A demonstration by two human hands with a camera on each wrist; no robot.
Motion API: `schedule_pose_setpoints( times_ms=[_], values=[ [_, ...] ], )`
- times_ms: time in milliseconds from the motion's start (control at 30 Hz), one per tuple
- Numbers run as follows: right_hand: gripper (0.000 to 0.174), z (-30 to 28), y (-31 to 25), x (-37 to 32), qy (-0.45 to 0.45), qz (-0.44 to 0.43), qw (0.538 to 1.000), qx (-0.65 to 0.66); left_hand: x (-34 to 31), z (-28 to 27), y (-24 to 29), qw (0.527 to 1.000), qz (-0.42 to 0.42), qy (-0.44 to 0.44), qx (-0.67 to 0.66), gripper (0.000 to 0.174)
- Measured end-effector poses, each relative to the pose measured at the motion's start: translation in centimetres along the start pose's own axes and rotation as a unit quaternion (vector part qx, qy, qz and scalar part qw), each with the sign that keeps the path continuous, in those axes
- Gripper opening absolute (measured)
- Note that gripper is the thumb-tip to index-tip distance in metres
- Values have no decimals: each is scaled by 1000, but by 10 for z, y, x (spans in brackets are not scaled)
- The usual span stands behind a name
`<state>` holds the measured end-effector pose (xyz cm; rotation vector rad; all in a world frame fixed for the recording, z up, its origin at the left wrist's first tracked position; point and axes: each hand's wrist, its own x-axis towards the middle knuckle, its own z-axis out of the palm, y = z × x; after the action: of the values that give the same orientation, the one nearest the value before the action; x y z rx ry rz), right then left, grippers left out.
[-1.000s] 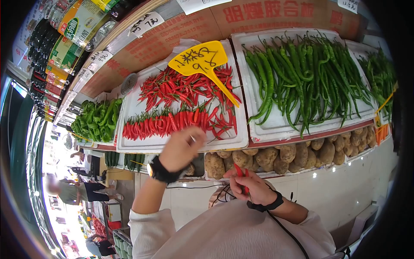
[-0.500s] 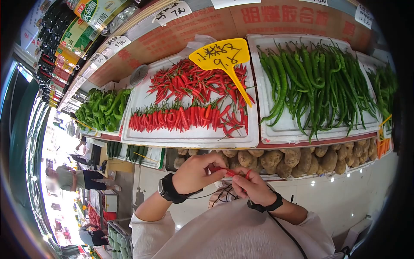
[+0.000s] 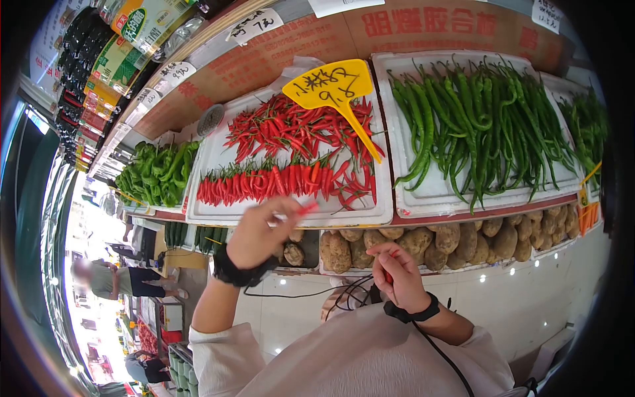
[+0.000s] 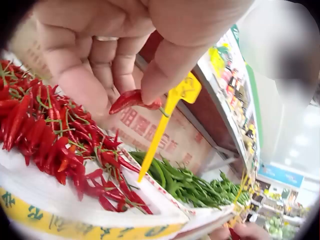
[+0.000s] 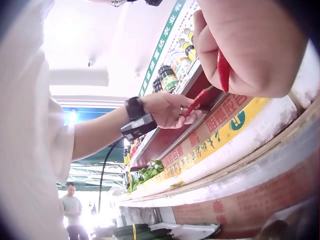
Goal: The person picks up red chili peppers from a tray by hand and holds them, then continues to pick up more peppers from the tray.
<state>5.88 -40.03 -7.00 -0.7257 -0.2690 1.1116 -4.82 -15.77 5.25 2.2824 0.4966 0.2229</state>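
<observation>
My left hand [image 3: 259, 231] pinches one red chili [image 3: 307, 209] between thumb and fingers, over the front edge of the white foam tray [image 3: 238, 215]. In the left wrist view that chili [image 4: 134, 101] lies sideways at the fingertips, green stem to the right. On the tray a row of red chilies [image 3: 254, 183] stands side by side, with a loose heap [image 3: 284, 126] behind and scattered ones at the right. Lower right, my right hand [image 3: 403, 281] curls round red chili; in the right wrist view a red chili [image 5: 223, 70] shows between its fingers.
A yellow price sign [image 3: 331, 86] leans over the heap. Long green peppers [image 3: 473, 119] fill the tray to the right, and shorter green peppers [image 3: 155, 173] lie at the left. Potatoes [image 3: 463, 241] sit below the front edge. A cable [image 3: 317, 291] hangs near my wrists.
My hands were together over the potatoes half a second ago; now they are apart. The left has moved up and left to the tray's edge with a chili, while the right has shifted slightly right.
</observation>
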Motion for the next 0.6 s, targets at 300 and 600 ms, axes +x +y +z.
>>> schedule_pose_setpoints(
  times_ms=[300,600],
  values=[
    [19,3,7,-5,-25,28,999,-14,61,3,-70,983,-129,60,-119,17],
    [33,-1,12,-6,-44,60,997,0,80,10,-59,976,-195,72,-57,22]
  ],
)
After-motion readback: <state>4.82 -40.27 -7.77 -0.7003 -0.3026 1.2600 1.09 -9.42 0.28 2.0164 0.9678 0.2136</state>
